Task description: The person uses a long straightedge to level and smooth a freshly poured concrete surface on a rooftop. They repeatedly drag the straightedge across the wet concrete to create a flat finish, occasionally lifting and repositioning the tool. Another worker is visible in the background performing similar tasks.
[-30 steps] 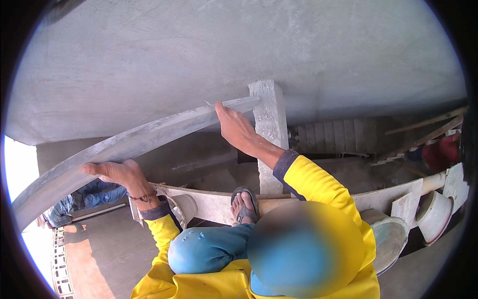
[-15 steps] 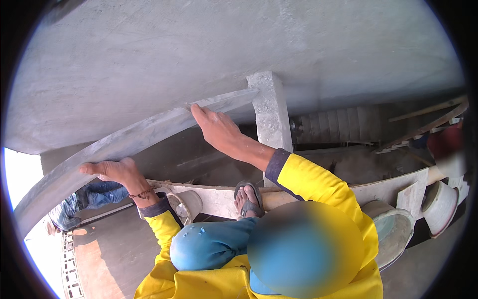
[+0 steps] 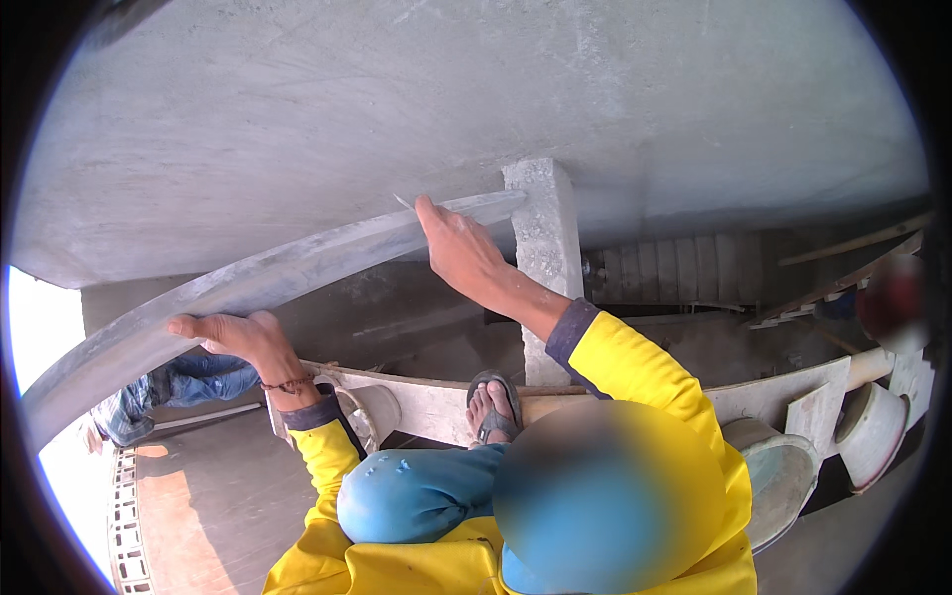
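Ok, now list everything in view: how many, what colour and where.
Post: one, pale grey, centre
Long bar: one, grey, from far left to the post
Concrete surface: one, grey, across the top
Thin pointed tool: one, pale, by the bar's upper edge
Sandal: one, dark, below centre
Boards: several, pale, either side of the sandal
Buckets: three, whitish, one left of the sandal, two lower right
Wooden poles: at least two, brown, right
Other person: one, blue jeans, left
Blurred red shape: one, far right
Trouser knee: one, blue, lower middle
Left hand: one, yellow sleeve, touching the bar
Right hand: one, yellow sleeve, holding the tool
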Demonstrator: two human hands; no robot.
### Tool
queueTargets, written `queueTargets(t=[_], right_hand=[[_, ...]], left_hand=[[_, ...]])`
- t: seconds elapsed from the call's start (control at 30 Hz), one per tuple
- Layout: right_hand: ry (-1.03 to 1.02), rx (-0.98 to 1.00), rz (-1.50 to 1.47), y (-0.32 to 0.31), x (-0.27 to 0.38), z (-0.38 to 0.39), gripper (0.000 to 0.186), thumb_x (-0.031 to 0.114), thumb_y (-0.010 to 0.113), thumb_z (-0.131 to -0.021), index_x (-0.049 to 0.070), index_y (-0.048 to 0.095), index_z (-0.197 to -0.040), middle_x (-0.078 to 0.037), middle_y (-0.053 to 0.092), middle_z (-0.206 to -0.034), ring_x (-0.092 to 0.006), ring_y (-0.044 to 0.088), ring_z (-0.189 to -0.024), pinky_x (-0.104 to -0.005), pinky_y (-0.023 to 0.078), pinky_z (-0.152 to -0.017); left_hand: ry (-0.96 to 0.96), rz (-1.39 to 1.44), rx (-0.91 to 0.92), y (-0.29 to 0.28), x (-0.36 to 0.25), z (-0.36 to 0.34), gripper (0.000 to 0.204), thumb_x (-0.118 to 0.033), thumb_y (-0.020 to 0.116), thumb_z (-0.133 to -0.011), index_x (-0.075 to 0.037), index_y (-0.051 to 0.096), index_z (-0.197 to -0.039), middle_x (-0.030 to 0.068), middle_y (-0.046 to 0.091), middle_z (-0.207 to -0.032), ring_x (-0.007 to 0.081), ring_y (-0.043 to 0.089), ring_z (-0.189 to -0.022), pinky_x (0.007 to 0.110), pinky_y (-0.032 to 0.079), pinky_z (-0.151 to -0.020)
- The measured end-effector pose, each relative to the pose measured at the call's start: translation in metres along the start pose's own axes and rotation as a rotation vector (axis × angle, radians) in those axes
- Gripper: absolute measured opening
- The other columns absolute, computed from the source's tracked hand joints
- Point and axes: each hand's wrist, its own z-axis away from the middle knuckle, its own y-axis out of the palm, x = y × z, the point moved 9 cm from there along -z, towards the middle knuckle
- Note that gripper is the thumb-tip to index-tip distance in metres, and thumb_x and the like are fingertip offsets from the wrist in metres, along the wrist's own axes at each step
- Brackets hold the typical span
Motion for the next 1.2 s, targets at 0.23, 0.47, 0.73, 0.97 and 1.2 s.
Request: queueTargets(t=[0.23,0.47,0.73,0.97,1.2], right_hand=[[0.207,0.074,0.056,0.013,-0.064,0.007,0.022,-0.002,0.047,-0.097,-0.005,0.049,-0.119,-0.029,0.07,-0.102,-0.0478,0.07,-0.091,-0.0527,0.059,-0.076],[-0.049,0.007,0.072,0.005,-0.004,0.004,0.024,0.0,0.049,-0.097,-0.003,0.049,-0.121,-0.027,0.07,-0.1,-0.0463,0.071,-0.089,-0.0529,0.059,-0.074],[0.007,-0.043,0.014,0.008,-0.022,-0.008,0.027,-0.007,0.051,-0.091,-0.004,0.049,-0.118,-0.029,0.069,-0.103,-0.0487,0.069,-0.091,-0.0539,0.058,-0.075],[0.236,0.094,0.208,0.026,-0.099,-0.01,0.024,-0.004,0.05,-0.093,-0.003,0.048,-0.116,-0.027,0.068,-0.102,-0.0462,0.071,-0.088,-0.0529,0.059,-0.072],[-0.029,0.146,0.333,0.053,-0.043,0.005,0.028,-0.001,0.054,-0.093,-0.002,0.046,-0.12,-0.023,0.066,-0.101,-0.0404,0.073,-0.081,-0.0483,0.062,-0.071]], left_hand=[[-0.043,-0.013,-0.021,0.002,-0.004,0.006,0.126,-0.082,0.065,-0.081,0.004,0.018,-0.159,0.021,0.03,-0.161,0.0374,0.036,-0.145,0.049,0.031,-0.124],[-0.08,0.019,-0.033,-0.011,0.009,0.0,0.129,-0.083,0.068,-0.077,0.003,0.018,-0.159,0.0204,0.029,-0.162,0.037,0.036,-0.144,0.05,0.031,-0.125],[-0.048,-0.01,-0.029,-0.014,0.012,-0.008,0.13,-0.085,0.068,-0.076,0.004,0.02,-0.158,0.0192,0.028,-0.163,0.0374,0.036,-0.144,0.049,0.031,-0.124],[-0.117,-0.037,-0.047,-0.03,0.024,-0.013,0.127,-0.088,0.062,-0.077,0.0,0.021,-0.16,0.0192,0.03,-0.162,0.0379,0.036,-0.145,0.052,0.031,-0.124],[-0.123,-0.162,-0.077,-0.058,0.035,0.001,0.125,-0.1,0.039,-0.075,-0.014,0.018,-0.163,0.0185,0.02,-0.166,0.0396,0.023,-0.152,0.056,0.021,-0.127]])
